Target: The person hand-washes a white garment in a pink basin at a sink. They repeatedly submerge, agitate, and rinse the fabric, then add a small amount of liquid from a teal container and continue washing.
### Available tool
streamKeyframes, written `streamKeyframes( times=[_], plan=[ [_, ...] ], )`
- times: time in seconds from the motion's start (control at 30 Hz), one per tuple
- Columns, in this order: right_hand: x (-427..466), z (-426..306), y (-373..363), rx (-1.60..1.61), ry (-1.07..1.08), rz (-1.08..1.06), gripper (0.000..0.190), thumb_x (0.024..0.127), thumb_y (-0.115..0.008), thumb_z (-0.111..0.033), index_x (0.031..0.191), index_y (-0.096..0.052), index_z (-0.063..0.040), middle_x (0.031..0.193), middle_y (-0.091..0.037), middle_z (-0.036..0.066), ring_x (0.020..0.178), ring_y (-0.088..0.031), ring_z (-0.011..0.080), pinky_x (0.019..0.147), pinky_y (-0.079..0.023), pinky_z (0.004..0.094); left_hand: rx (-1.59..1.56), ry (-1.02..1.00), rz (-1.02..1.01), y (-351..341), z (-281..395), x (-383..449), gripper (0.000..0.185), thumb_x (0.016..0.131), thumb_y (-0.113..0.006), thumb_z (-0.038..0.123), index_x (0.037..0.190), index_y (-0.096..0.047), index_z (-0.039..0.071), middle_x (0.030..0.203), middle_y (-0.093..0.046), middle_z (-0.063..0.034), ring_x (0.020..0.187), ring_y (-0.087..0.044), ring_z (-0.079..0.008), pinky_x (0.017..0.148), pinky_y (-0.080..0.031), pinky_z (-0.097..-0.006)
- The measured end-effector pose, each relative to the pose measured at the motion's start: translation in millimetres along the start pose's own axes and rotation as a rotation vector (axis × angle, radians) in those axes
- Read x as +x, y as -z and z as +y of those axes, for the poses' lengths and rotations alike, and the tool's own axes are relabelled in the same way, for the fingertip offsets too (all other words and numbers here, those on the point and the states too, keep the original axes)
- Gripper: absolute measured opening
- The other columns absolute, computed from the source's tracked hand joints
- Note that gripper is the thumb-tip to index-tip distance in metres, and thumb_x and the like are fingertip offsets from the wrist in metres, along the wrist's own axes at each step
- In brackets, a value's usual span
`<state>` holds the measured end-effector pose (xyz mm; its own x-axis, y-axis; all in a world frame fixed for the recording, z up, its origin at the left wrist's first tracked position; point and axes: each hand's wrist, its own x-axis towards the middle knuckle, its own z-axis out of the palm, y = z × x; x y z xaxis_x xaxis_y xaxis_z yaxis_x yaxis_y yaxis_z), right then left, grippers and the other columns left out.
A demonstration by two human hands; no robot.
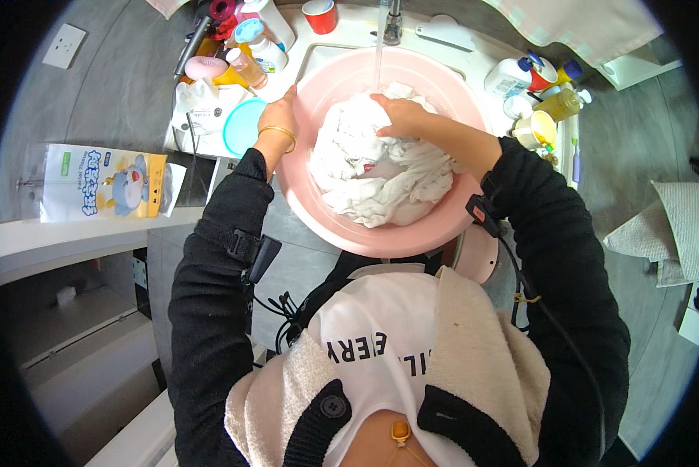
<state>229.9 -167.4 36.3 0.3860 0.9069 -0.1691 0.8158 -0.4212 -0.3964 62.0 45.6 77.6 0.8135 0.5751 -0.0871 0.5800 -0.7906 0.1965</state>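
A large pink plastic basin [308,216] rests on the white sink counter and overhangs its front edge. Wet white cloth [378,192] lies bunched inside it, with a small red patch showing. My left hand [280,118] grips the basin's left rim, and a gold bangle circles that wrist. Over the cloth is my right hand [405,117], its thumb and fingers spread; it touches the upper part of the cloth, and I cannot tell whether any is pinched. Water runs in a thin stream from the faucet [392,29] into the basin near my right fingertips.
Bottles [264,52], a red cup [320,17] and a turquoise round lid or bowl [244,125] crowd the left counter. Pump bottles [562,105] and a yellow cup [535,129] stand at right. A facial tissue pack [104,184] hangs at left. Cables run along both sleeves.
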Motion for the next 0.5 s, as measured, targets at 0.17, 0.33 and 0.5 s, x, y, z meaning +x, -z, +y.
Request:
streamKeyframes(
  times=[0.17, 0.33, 0.5],
  plan=[
    [-9.2, -1.3, 11.0, 0.009, 0.019, -0.033, 0.037, 0.084, -0.067, -0.026, 0.115, -0.063, -0.008, 0.102, -0.068, 0.016, 0.102, -0.062, 0.0311, 0.087, -0.048, 0.0419, -0.020, -0.041, 0.000, 0.2, -5.6, 1.6, 0.076, 0.070, -0.056, -0.009, 0.141, -0.044, 0.012, 0.102, -0.066, -0.0257, 0.095, -0.064, -0.0401, 0.086, -0.050, -0.0440],
    [-37.7, -5.8, 58.9, 0.526, -0.003, 0.106, 0.025, 0.090, -0.060, -0.021, 0.111, -0.066, -0.008, 0.082, -0.067, 0.010, 0.071, -0.063, 0.0208, 0.070, -0.052, 0.0349, -0.022, -0.045, 0.010, -0.9, -6.9, 2.4, 0.076, 0.070, -0.058, -0.009, 0.141, -0.044, 0.012, 0.102, -0.066, -0.0252, 0.096, -0.064, -0.0393, 0.086, -0.051, -0.0430],
    [-57.4, -43.7, 110.3, 0.749, -0.024, 0.158, 0.027, 0.091, -0.057, -0.020, 0.110, -0.065, -0.002, 0.086, -0.067, 0.005, 0.070, -0.059, 0.0147, 0.068, -0.049, 0.0309, -0.025, -0.050, 0.003, 1.4, -5.7, 1.9, 0.077, 0.070, -0.059, -0.009, 0.142, -0.043, 0.012, 0.103, -0.065, -0.0255, 0.096, -0.064, -0.0388, 0.087, -0.051, -0.0430]
  ],
)
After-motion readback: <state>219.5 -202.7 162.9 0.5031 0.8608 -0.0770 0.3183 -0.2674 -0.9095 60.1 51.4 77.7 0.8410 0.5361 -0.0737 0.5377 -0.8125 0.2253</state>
